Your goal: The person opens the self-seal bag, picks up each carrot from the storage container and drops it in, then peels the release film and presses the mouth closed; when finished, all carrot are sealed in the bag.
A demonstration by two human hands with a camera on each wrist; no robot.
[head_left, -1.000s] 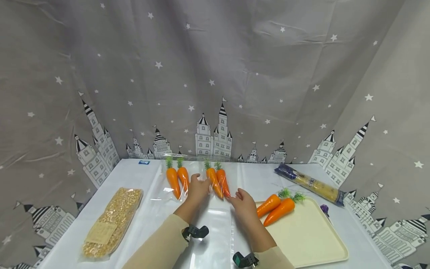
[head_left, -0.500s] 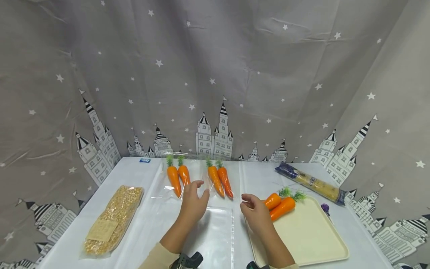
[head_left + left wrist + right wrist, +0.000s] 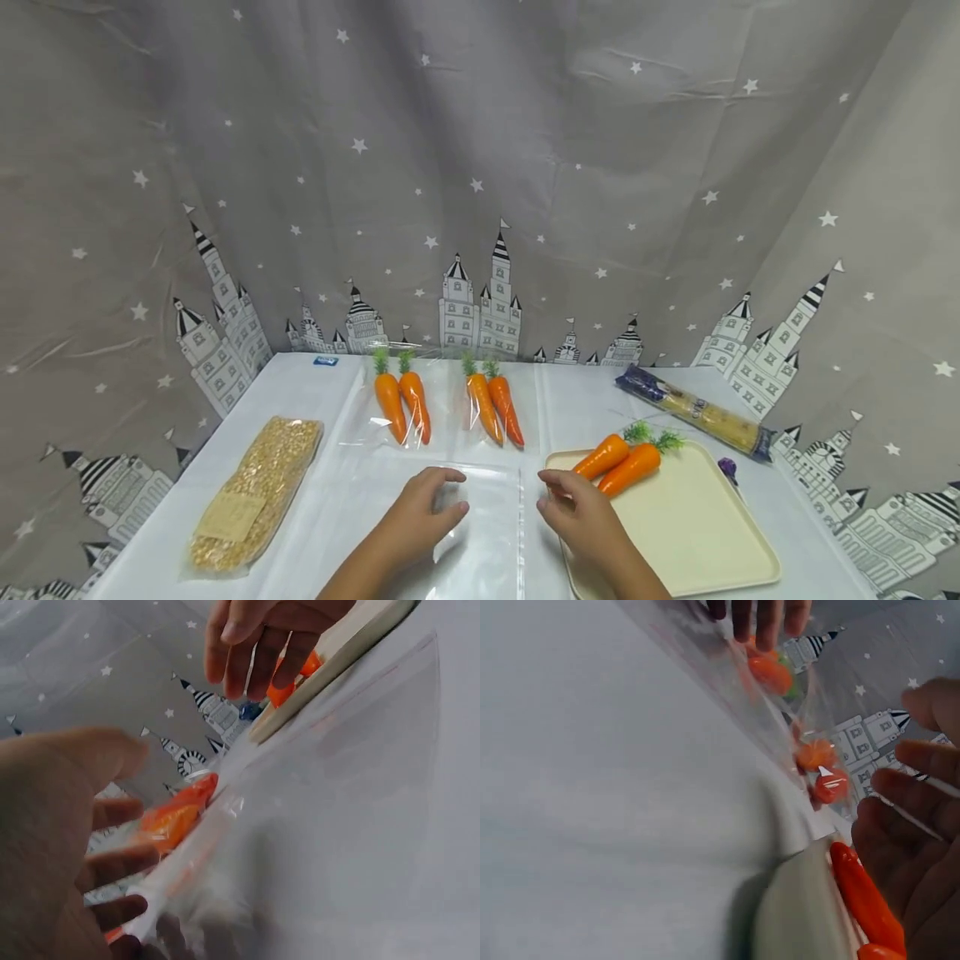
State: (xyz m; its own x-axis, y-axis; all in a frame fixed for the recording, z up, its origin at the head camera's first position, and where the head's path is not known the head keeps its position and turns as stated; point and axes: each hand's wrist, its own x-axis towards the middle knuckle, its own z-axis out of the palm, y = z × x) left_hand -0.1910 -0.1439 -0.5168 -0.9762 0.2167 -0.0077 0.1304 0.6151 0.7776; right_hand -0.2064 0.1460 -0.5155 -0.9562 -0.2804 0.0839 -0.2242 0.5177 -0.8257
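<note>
Clear glossy flat bag (image 3: pixel 480 517), left hand (image 3: pixel 422 521) resting on it

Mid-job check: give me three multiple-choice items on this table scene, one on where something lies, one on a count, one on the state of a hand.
1. Where do the two loose carrots lie?
A. On the far end of the cream tray
B. On the packet of yellow grains
C. Inside the empty clear bag

2. How many carrots show in the head view in all?
A. Four
B. Six
C. Eight

3. What is the left hand doing?
A. Gripping a carrot
B. Resting on the empty clear bag, fingers relaxed
C. Lifting the tray

Answers:
1. A: both loose carrots rest on the tray's far end, leaves pointing away from the person.
2. B: one bagged pair, another bagged pair, and two on the tray.
3. B: its fingers lie loosely on the flat bag and close round nothing.
</note>
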